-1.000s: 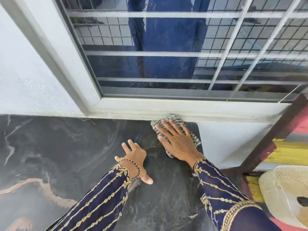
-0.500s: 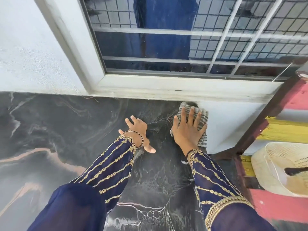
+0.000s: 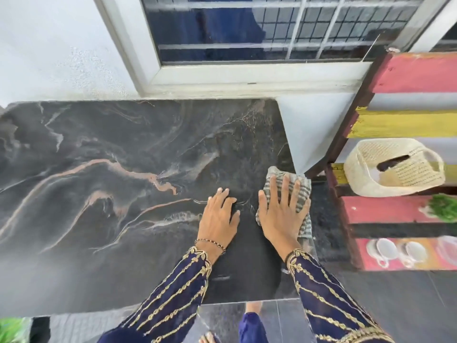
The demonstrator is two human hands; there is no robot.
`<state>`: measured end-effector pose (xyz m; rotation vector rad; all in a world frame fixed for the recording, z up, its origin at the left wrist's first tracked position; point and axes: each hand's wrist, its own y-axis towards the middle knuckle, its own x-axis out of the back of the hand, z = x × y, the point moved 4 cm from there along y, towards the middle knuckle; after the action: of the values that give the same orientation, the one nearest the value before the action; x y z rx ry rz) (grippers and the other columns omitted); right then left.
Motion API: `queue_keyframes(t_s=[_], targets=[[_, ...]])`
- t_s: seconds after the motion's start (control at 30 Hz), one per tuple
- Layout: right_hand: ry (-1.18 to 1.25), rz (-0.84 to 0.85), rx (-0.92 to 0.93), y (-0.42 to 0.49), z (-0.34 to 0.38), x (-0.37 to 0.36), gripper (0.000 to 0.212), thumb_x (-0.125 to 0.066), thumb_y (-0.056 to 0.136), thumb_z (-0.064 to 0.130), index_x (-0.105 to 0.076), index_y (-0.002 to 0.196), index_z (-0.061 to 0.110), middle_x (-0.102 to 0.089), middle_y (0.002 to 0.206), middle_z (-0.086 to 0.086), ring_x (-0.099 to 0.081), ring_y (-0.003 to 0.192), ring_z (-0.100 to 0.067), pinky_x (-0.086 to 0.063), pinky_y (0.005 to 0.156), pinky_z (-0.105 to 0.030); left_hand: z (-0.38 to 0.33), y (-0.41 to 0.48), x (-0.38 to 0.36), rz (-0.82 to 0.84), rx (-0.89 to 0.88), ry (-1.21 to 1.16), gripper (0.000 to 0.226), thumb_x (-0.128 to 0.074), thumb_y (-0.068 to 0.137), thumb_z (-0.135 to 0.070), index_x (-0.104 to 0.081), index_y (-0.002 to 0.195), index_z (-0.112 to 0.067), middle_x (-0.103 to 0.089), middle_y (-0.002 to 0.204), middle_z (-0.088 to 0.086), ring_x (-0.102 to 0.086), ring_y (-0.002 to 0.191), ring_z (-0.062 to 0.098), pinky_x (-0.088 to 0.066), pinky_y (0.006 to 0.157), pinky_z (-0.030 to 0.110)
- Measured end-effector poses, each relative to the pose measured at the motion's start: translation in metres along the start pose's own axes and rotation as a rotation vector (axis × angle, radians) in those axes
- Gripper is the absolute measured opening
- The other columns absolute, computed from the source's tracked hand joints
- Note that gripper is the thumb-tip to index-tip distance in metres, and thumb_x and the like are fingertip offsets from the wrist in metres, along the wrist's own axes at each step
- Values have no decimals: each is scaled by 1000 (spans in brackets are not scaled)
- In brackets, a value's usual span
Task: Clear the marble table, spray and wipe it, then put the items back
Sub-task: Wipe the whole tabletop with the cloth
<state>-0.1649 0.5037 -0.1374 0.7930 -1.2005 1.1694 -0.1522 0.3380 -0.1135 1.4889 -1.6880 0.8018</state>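
Observation:
The black marble table (image 3: 103, 169) with pale and copper veins fills the left and middle of the view, its top bare. My right hand (image 3: 279, 214) lies flat, fingers spread, pressing a grey striped cloth (image 3: 300, 191) onto the table's right edge. The cloth's lower end hangs over that edge. My left hand (image 3: 218, 216) rests palm down on the marble just left of it, holding nothing.
A white wall and barred window (image 3: 272, 33) run behind the table. To the right stands a shelf of red and yellow planks (image 3: 408, 125) with a woven basket (image 3: 393, 167), white cups (image 3: 385, 248) and a green plant (image 3: 442, 209). Dark floor tiles (image 3: 395, 300) lie below.
My right hand has dragged the cloth from the back corner by the window sill toward me along the table's right edge. My left hand has slid back with it.

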Motion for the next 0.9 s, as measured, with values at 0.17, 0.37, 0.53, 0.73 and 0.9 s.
queue_keyframes(t_s=[0.17, 0.37, 0.53, 0.73, 0.9], targets=[[-28, 23, -1, -87, -31, 1, 66, -6, 102, 63, -1, 162, 37, 0, 173, 2, 6, 159, -26, -4, 123, -63, -3, -73, 7, 43, 17, 14, 35, -51, 95, -27, -54, 127, -13, -40, 150, 3, -26, 145, 20, -23, 118, 37], [-58, 56, 7, -164, -57, 3, 62, -10, 102, 64, 5, 158, 41, 1, 172, 6, 7, 159, -22, -1, 125, -60, 11, -132, 38, 57, 99, -50, 36, -57, 92, -23, -56, 126, -12, -48, 143, 5, -31, 143, 20, -30, 114, 37], [12, 140, 35, -197, -56, 18, 53, -23, 111, 36, -7, 162, 36, -3, 172, 9, 8, 159, -18, 3, 126, -55, 37, -164, 73, 48, 179, -76, 36, -60, 90, -18, -57, 125, -10, -53, 138, 10, -36, 139, 24, -33, 112, 39], [242, 244, 161, -233, -24, 21, 52, -26, 112, 20, -15, 162, 25, -1, 171, 5, 9, 159, -18, 3, 128, -45, 57, -184, 94, 52, 303, -158, 35, -62, 90, -18, -57, 123, -10, -60, 127, 9, -50, 123, 25, -36, 106, 35], [721, 448, 155, -256, 31, 18, 43, -33, 112, 29, -39, 150, 47, -50, 151, -21, -66, 94, -32, -51, 81, -31, 54, -189, 104, 34, 309, -178, 34, -61, 90, -18, -58, 123, -9, -63, 124, 10, -55, 118, 27, -40, 103, 35]])
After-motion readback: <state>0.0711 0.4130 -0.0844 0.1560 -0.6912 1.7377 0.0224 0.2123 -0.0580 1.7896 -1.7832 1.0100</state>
